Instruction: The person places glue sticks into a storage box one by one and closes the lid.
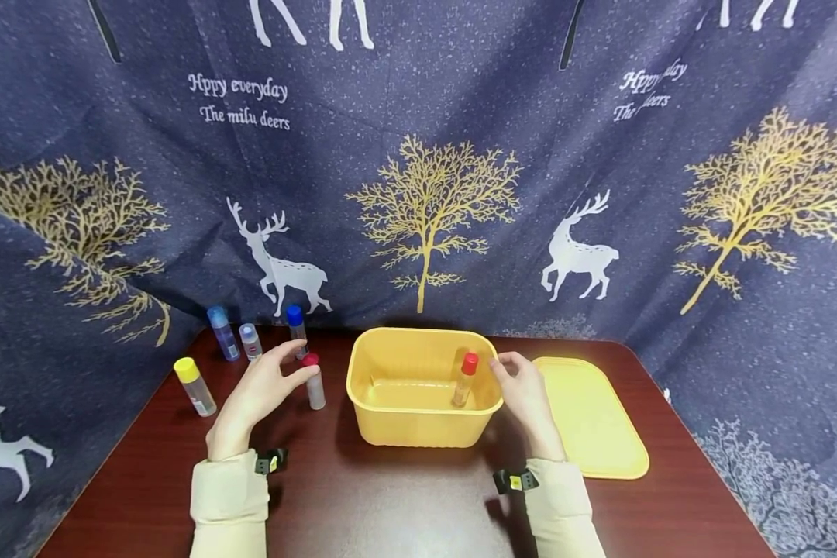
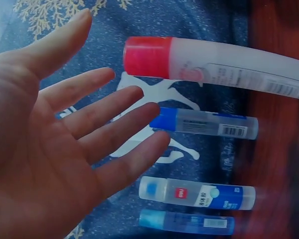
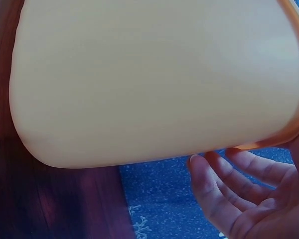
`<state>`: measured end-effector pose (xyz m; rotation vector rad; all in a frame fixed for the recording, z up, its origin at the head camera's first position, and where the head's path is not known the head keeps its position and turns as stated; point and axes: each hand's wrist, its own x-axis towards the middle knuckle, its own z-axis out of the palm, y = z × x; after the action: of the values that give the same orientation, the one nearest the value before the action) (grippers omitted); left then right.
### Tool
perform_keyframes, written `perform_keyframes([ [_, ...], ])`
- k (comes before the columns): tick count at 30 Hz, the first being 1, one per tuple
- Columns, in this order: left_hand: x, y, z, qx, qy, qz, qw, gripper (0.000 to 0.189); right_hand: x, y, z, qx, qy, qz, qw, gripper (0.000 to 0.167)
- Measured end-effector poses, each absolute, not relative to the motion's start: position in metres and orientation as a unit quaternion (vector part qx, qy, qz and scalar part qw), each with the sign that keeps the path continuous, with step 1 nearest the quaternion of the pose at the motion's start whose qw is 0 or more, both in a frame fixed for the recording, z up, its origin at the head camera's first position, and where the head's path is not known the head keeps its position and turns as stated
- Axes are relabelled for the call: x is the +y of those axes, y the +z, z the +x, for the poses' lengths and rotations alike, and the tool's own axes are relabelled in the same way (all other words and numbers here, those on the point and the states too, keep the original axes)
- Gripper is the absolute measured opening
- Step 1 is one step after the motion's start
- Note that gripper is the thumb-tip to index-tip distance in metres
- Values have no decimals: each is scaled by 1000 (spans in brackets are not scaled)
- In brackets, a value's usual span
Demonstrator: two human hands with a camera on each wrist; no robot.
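My left hand (image 1: pixel 265 384) reaches around the top of a glue bottle (image 1: pixel 315 390) with a pinkish-red cap. In the left wrist view the fingers of that hand (image 2: pixel 84 124) are spread, and a gap separates them from the red-capped glue bottle (image 2: pixel 229 67). My right hand (image 1: pixel 526 391) is at the right end of a yellow plastic box (image 1: pixel 418 428), with its fingertips right at the rim. Its fingers are loosely bent beside the box wall (image 3: pixel 139 89) in the right wrist view. Inside the box, another red-capped glue bottle (image 1: pixel 463 384) stands upright near the right end.
Behind the left hand stand a blue-capped glue bottle (image 1: pixel 295 322), a clear-capped one (image 1: pixel 250 341) and a blue one (image 1: pixel 223 333). A yellow-capped bottle (image 1: pixel 195 387) is at the left. The flat yellow lid (image 1: pixel 593 418) lies right of the box on the brown table (image 1: pixel 390 504).
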<state>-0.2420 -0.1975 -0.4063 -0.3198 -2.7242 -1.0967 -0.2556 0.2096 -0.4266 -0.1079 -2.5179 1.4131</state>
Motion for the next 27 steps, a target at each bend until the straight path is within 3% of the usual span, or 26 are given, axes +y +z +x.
perform_keyframes([
  [27,-194,-432,-254,-919,-380,-84,62,50,211,-429,-256,-863,487,-33,130,23],
])
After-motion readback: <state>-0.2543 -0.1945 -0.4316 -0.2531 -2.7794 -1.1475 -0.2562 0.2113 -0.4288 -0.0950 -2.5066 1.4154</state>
